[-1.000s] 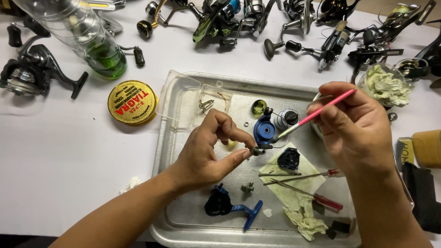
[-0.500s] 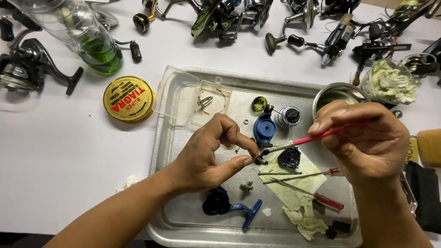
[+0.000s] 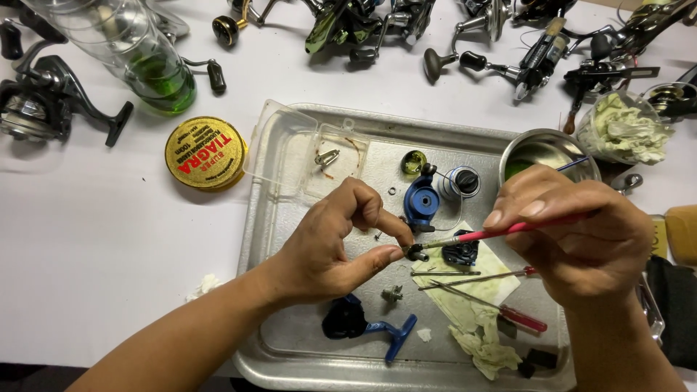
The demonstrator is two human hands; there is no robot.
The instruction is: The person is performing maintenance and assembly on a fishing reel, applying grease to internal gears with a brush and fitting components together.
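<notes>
My left hand [image 3: 341,243] pinches a small dark metal part [image 3: 415,252] between thumb and forefinger above a metal tray [image 3: 290,348]. My right hand [image 3: 581,232] holds a thin brush with a pink-red handle [image 3: 508,231], and its tip touches the small part. Just beyond the part lie a blue reel spool [image 3: 421,199], a dark blue reel piece [image 3: 461,252] and a spool wound with line [image 3: 462,181]. A black and blue reel body with a handle arm [image 3: 363,325] lies near the tray's front edge.
In the tray: a clear plastic lid [image 3: 298,149], red-handled screwdrivers [image 3: 508,312], stained paper [image 3: 479,319]. A metal bowl [image 3: 544,149] sits at the tray's right. A round yellow tin [image 3: 205,152], a clear bottle with green liquid [image 3: 138,58] and several fishing reels [image 3: 43,101] lie around.
My right hand has lowered and turned the brush from pointing up-right to nearly level, bringing its tip onto the small part. My left hand keeps its pinch.
</notes>
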